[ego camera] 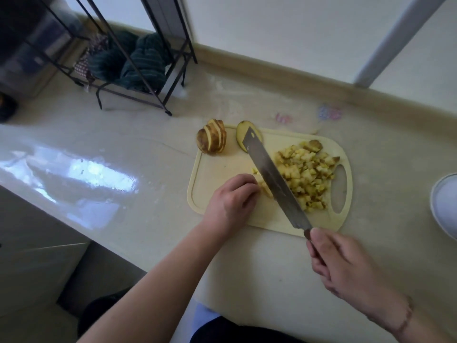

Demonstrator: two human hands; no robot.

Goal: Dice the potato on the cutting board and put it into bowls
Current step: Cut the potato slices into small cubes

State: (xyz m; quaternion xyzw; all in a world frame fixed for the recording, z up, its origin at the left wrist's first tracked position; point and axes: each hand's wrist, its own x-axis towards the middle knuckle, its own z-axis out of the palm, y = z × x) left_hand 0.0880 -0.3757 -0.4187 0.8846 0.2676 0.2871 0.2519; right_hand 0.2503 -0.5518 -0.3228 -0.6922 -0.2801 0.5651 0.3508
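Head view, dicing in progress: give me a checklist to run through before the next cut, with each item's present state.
1. Right hand grips the knife by its handle: ok.
2. Left hand holds the potato strips beside the blade, fingers curled: ok.
3. Left fingertips clear of the edge: cannot tell, hidden under the knuckles.
4. Cutting board flat on the counter: ok.
5. Diced pile lies on the blade's far side: ok.
6. Bowl ready: only a white rim shows at the right edge; cannot tell.
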